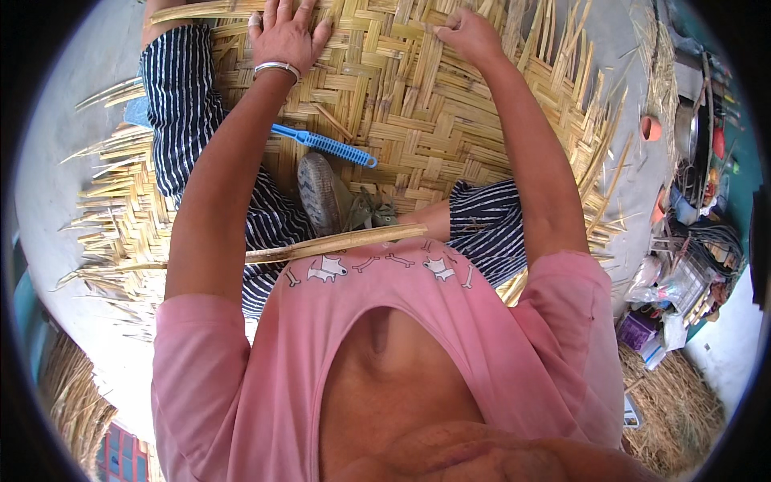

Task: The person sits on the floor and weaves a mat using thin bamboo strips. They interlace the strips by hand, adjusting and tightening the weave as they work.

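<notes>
A large woven bamboo mat [450, 120] spreads beneath me, its loose strip ends sticking out around the rim. My left hand [285, 36], with a bangle at the wrist, lies flat on its far part, fingers spread. To the right, my right hand [472, 36] is closed, thumb and fingers pinched on a bamboo strip of the weave. A tool with a ribbed blue handle [336, 149] rests on the mat below my left hand; its other end is hidden behind my forearm. A loose bamboo strip [337, 244] lies across my lap.
My shoe [320, 194] and folded legs in striped trousers [189, 104] press on the mat. At the right stand small clay pots [650, 128], a purple box [637, 330] and other clutter. Bundles of dry straw [675, 410] lie at both lower sides.
</notes>
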Demonstrator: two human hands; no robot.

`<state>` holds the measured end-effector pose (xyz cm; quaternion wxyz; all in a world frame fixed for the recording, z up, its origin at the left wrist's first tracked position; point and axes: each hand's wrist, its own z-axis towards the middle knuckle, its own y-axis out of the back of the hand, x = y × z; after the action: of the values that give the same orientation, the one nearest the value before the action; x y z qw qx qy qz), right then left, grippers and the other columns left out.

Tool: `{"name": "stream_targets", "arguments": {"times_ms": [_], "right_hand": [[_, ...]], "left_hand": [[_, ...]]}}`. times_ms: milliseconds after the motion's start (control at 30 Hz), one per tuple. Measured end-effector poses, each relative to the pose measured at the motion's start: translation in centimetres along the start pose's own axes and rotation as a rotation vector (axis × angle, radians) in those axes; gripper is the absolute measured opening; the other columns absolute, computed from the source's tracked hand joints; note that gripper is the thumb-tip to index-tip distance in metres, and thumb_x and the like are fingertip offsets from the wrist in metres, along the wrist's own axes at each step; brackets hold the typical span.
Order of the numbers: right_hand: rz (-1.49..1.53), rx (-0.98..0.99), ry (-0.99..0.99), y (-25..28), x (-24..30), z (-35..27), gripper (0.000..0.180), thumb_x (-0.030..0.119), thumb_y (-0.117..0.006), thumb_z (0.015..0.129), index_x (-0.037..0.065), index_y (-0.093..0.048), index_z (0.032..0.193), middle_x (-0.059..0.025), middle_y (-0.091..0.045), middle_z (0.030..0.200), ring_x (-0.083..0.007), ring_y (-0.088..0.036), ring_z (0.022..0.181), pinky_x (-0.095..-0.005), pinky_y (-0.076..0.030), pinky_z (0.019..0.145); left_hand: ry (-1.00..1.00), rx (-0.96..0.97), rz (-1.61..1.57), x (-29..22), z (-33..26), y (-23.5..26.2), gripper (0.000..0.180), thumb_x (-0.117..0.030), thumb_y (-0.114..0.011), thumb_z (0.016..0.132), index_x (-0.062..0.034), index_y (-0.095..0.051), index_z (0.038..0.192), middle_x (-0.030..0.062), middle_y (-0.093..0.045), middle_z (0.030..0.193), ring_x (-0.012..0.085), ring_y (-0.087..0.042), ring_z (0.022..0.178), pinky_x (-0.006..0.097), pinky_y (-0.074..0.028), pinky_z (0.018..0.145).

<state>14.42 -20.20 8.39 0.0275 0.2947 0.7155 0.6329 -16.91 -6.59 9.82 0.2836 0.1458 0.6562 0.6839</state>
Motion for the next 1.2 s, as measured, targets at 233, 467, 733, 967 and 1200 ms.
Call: {"name": "stream_targets", "arguments": {"times_ms": [233, 467, 733, 967, 1200], "right_hand": [[-0.039, 0.047, -0.092, 1.9, 3.8, -1.0, 0.044, 0.035, -0.076, 0.081, 0.004, -0.065, 0.11, -0.0163, -0.071, 0.097, -0.0331, -0.069, 0.091, -0.0456, -0.054, 0.082], [0.321, -0.007, -0.004, -1.3, -3.4, 0.6, 0.039, 0.037, -0.079, 0.081, 0.007, -0.065, 0.103, -0.0067, -0.069, 0.092, -0.0226, -0.066, 0.086, -0.0407, -0.054, 0.081], [0.165, 0.065, -0.176, 2.6, 3.8, -1.3, 0.063, 0.035, -0.075, 0.079, 0.002, -0.06, 0.131, -0.0212, -0.073, 0.112, -0.0374, -0.069, 0.106, -0.0457, -0.054, 0.092], [0.02, 0.046, -0.26, 2.5, 6.3, -1.2, 0.082, 0.038, -0.075, 0.08, 0.001, -0.048, 0.148, -0.0255, -0.069, 0.125, -0.0404, -0.065, 0.12, -0.0462, -0.05, 0.104], [-0.08, -0.056, -0.117, -0.3, 1.7, 0.3, 0.043, 0.041, -0.08, 0.081, 0.008, -0.065, 0.104, -0.009, -0.07, 0.099, -0.0239, -0.066, 0.093, -0.0392, -0.053, 0.082]], "left_hand": [[0.006, -0.005, 0.001, 0.3, -0.2, 0.0, 0.067, -0.056, -0.046, 0.099, -0.017, -0.049, 0.153, 0.0181, -0.037, 0.162, 0.036, -0.025, 0.154, 0.054, -0.015, 0.125], [0.006, -0.006, -0.031, 0.1, -0.2, -0.1, 0.066, -0.056, -0.047, 0.098, -0.0165, -0.05, 0.152, 0.0186, -0.038, 0.162, 0.0362, -0.026, 0.153, 0.054, -0.016, 0.125], [0.009, -0.04, -0.015, 0.2, -0.2, -0.5, 0.065, -0.055, -0.049, 0.097, -0.0166, -0.052, 0.15, 0.0182, -0.038, 0.162, 0.0367, -0.027, 0.153, 0.055, -0.018, 0.124], [-0.005, -0.058, 0.007, 0.5, -0.1, -0.6, 0.065, -0.056, -0.048, 0.098, -0.0175, -0.053, 0.149, 0.0175, -0.037, 0.163, 0.0372, -0.029, 0.152, 0.056, -0.019, 0.124], [0.012, -0.025, -0.005, 0.2, 0.0, -0.9, 0.065, -0.058, -0.046, 0.098, -0.0188, -0.053, 0.151, 0.0175, -0.036, 0.164, 0.0361, -0.029, 0.153, 0.054, -0.018, 0.124]]}}
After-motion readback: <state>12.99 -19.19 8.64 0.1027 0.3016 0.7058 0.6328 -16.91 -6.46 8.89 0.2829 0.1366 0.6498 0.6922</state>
